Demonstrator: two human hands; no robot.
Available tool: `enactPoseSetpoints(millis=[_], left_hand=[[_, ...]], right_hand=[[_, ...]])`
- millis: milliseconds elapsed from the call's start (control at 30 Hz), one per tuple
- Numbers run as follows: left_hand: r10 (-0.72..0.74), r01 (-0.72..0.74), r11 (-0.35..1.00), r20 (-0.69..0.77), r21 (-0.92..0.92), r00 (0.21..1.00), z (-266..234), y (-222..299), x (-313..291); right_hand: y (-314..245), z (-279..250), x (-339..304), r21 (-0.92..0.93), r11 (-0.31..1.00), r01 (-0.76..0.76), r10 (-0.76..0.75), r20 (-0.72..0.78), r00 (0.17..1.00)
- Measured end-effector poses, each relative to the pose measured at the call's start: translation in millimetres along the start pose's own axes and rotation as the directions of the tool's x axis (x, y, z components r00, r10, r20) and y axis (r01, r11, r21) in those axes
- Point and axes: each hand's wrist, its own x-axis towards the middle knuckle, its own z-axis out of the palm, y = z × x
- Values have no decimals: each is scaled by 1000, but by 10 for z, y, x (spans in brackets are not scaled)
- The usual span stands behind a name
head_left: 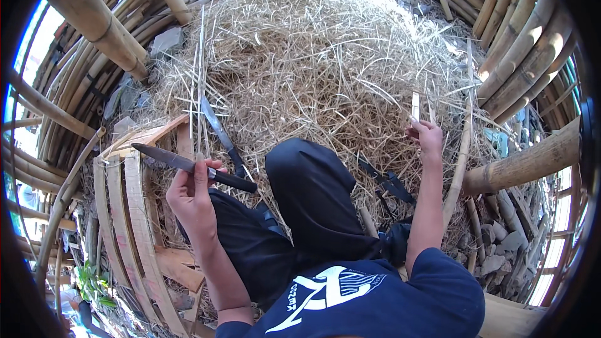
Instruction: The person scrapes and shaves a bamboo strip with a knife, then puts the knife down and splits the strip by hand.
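My left hand (pixel 193 189) is closed around a knife (pixel 235 181) with a black handle, its dark blade pointing left. Long thin bamboo strips (pixel 200 75) rise past the fingers of this hand; I cannot tell if they are gripped too. Out to the right, my right hand (pixel 428 138) pinches a short pale bamboo strip (pixel 416 105) that points away from me. A second, longer knife (pixel 215 124) lies on the shavings beyond my left hand, its black handle toward my knees.
A heap of bamboo shavings (pixel 300 56) spreads before my legs. Left of me stands a slatted wooden crate (pixel 128 206). Black straps (pixel 388 181) lie by my right knee. Thick bamboo poles (pixel 526 156) close in both sides, with stones (pixel 501 256) at the right.
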Motion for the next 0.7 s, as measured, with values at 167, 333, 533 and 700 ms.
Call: enactPoseSetpoints(millis=[167, 333, 533, 700], left_hand=[[-6, 6, 1000, -8, 13, 1000, 7, 13, -10], [5, -5, 1000, -22, 5, 1000, 0, 22, 1], [16, -16, 1000, -13, -20, 1000, -9, -20, -18], [9, -9, 1000, 8, 1, 1000, 51, -25, 13]], right_hand=[[-56, 38, -51, 106, 992, -72, 76, -42, 996], [55, 195, 428, 390, 832, -394, 282, 314, 906], [98, 581, 629, 11, 998, -68, 67, 53, 996], [470, 609, 632, -695, 602, 393, -502, 54, 863]])
